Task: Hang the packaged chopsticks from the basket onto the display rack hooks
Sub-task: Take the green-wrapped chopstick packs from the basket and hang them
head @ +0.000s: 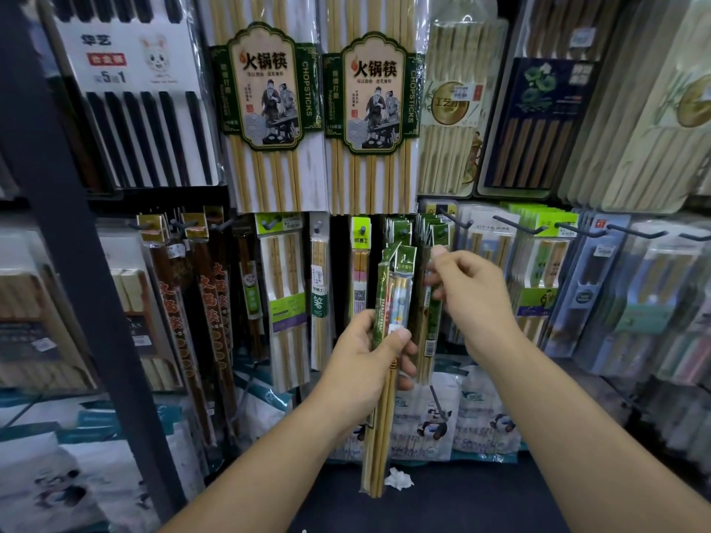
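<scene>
A dark rack post (57, 225) slants down the left side. Beside it hangs a clear pack of black chopsticks (146, 136) with a white card, and below that are sleeves of dark red sticks (204, 302) on hooks. Further along, two tall packs (265, 90) with green labels hold pale bamboo sticks side by side.

In the middle, the left hand (361, 363) grips a bundle of packs (392, 294), fingers and thumb curled round its midsection. These are clear sleeves with green header cards. Bamboo-coloured sticks show inside them, and one sleeve holds a pair with a blue and white pattern. The bundle stands nearly upright in front of the lower row of the rack, its bottom end hanging below the wrist.

Under the bundle, a crumpled white scrap (398, 478) lies on the dark shelf (481, 505), in front of bags with panda prints (434, 425).

Just right of the bundle, the right hand (477, 298) pinches the upper part of a green pack (431, 328) between thumb and forefinger, right below a hook (440, 233) carrying more green header cards. Whether this pack is on the hook cannot be told.

To the right, bare hooks (511, 225) stick out above clear packs, then blue-grey packs (600, 294).
</scene>
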Demonstrator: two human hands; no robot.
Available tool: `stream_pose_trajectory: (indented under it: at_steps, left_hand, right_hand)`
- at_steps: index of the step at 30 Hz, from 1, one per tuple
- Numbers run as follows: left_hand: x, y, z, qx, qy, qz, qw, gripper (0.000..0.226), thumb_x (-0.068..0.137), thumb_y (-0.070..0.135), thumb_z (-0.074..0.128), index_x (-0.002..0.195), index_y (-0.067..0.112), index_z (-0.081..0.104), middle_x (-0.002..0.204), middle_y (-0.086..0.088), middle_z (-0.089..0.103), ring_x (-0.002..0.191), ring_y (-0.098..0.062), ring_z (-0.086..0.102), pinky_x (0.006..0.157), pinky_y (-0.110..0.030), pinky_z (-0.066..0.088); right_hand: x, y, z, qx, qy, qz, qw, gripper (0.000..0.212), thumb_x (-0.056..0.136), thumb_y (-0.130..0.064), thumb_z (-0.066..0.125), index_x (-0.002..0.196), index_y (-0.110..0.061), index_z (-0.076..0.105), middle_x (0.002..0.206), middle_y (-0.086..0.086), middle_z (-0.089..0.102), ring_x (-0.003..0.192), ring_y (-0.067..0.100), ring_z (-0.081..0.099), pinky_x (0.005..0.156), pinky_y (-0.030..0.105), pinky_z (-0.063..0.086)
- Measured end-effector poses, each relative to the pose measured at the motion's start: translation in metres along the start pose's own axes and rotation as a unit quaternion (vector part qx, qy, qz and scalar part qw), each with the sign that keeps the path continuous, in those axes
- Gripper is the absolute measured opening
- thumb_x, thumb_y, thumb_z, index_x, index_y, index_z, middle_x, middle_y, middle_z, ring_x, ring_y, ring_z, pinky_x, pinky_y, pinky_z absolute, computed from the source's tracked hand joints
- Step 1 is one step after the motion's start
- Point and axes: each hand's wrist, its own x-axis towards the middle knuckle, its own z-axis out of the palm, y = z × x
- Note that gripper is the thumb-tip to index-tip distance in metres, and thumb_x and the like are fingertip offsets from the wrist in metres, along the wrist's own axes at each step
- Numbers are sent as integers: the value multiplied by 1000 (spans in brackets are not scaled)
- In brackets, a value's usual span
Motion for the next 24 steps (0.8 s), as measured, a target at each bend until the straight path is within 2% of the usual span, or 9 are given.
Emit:
stream_pose_trajectory:
  at_steps: [3, 6, 11, 13, 16, 18, 20, 21, 24]
  left_hand:
    - [-1, 3, 3, 0, -7, 16, 1000, 15, 104, 16, 58, 119, 13, 56, 83, -2, 71, 69, -16, 67, 61, -28, 57]
    - [-4, 6, 7, 0, -9, 26, 1000, 14, 104, 13, 59, 117, 12, 56, 83, -1, 73, 69, -16, 68, 59, -28, 57]
    - [-8, 8, 11, -30, -10, 34, 999, 14, 106, 17, 54, 119, 11, 55, 90, -9, 76, 77, -23, 74, 62, -31, 62]
    - [-8, 8, 11, -65, -1, 23, 998, 19, 108, 22, 49, 119, 8, 54, 93, -12, 77, 81, -28, 76, 68, -38, 64]
    - [-3, 4, 10, -35, 31, 16, 999, 20, 108, 28, 48, 115, 9, 53, 95, -10, 78, 89, -33, 77, 77, -50, 65]
    - [-1, 3, 8, -27, 40, 16, 999, 18, 107, 29, 50, 113, 12, 54, 92, -5, 78, 90, -27, 77, 68, -39, 64]
    - [0, 1, 6, -17, 48, 17, 999, 17, 107, 28, 50, 111, 13, 57, 90, -3, 77, 87, -19, 76, 67, -29, 61]
    - [0, 0, 6, -13, 53, 20, 998, 17, 107, 28, 50, 109, 13, 58, 88, -3, 76, 85, -18, 75, 69, -28, 60]
    - [1, -2, 4, 22, 63, 29, 997, 20, 108, 29, 49, 103, 11, 59, 82, -2, 69, 79, -18, 68, 72, -30, 58]
  right_hand:
    - [-15, -5, 3, 23, -87, 3, 996, 24, 98, -40, 63, 87, -21, 73, 72, -7, 70, 59, 1, 59, 55, 18, 45]
    - [-18, -6, 3, 50, -74, 6, 996, 13, 97, -27, 68, 88, -19, 73, 69, -6, 68, 59, 2, 59, 49, 14, 44]
    - [-15, -8, 2, 82, -80, 27, 993, 28, 97, -26, 66, 71, -29, 74, 68, -6, 63, 62, 5, 56, 50, 18, 43]
    - [-10, -11, 1, 87, -59, 20, 994, 32, 99, -24, 64, 69, -32, 74, 66, -6, 61, 61, 6, 53, 52, 19, 41]
    - [2, -15, -2, 101, -12, 23, 995, 38, 100, -23, 61, 64, -33, 73, 60, -9, 56, 57, 6, 48, 54, 22, 39]
    - [8, -18, -4, 99, 2, 22, 995, 39, 100, -23, 61, 63, -32, 72, 59, -8, 55, 56, 8, 47, 52, 22, 38]
    - [13, -16, -5, 93, 16, 22, 995, 36, 100, -25, 62, 65, -28, 71, 63, 3, 50, 58, 15, 43, 51, 24, 36]
    - [16, -15, -5, 87, 20, 25, 996, 34, 100, -26, 62, 67, -25, 70, 67, 8, 47, 59, 17, 41, 53, 23, 36]
    - [21, -10, -6, 60, 24, 31, 997, 33, 100, -29, 60, 77, -6, 65, 69, 8, 41, 56, 15, 37, 59, 18, 39]
